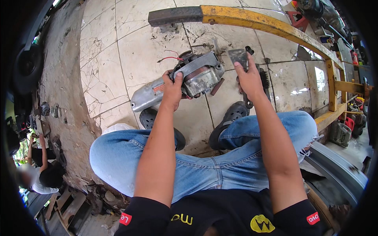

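Note:
My left hand (172, 88) is closed around the edge of a grey metal motor unit (202, 80) with a long rounded housing and a red wire rising from its top. The unit rests on the tiles in front of my feet. To its right, my right hand (251, 80) grips a flat scraper (237, 57), thumb on the grey blade and index finger stretched along its edge. The scraper's handle is mostly hidden under the hand. A black-bristled brush (264, 78) lies just right of that hand. A small brown bar (217, 87) lies beside the motor unit.
A yellow steel frame (252, 25) with a dark end arches over the far tiles and down the right side. Tools and a grey case (341, 133) stand at the right. Dirt and debris lie on the tiled floor (134, 51). Another person (41, 169) is at far left.

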A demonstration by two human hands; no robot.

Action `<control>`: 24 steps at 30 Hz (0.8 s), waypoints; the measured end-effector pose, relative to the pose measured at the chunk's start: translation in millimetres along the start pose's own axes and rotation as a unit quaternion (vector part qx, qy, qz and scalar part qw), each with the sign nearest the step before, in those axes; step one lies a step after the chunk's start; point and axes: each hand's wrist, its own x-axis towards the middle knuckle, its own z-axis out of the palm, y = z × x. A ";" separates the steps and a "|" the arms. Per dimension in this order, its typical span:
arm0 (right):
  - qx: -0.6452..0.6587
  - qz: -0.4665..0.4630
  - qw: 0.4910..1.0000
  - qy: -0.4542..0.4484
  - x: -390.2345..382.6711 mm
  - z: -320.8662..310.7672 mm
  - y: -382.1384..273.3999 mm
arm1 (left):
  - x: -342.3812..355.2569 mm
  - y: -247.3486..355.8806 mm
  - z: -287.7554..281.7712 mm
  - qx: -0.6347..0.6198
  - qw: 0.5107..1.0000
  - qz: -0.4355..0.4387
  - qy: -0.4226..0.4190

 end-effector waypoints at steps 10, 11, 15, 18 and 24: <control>0.111 -0.020 0.990 -0.086 -29.3 50.3 10.2 | 1.5 -5.4 -4.5 -0.017 1.000 -0.013 -0.010; 0.120 -0.023 0.988 -0.091 -28.1 54.8 10.6 | 1.6 -7.1 -6.2 -0.016 1.000 -0.013 -0.010; -0.062 -0.079 0.994 -0.042 -11.7 62.4 16.8 | 3.0 -10.4 -6.3 -0.014 1.000 -0.003 -0.009; -0.091 -0.105 0.990 -0.029 -7.7 63.3 22.2 | 7.3 -14.8 -9.6 -0.010 1.000 0.014 -0.002; 0.009 -0.007 0.998 -0.055 -24.8 60.3 16.7 | -3.7 -2.4 -1.3 -0.034 0.999 -0.023 -0.008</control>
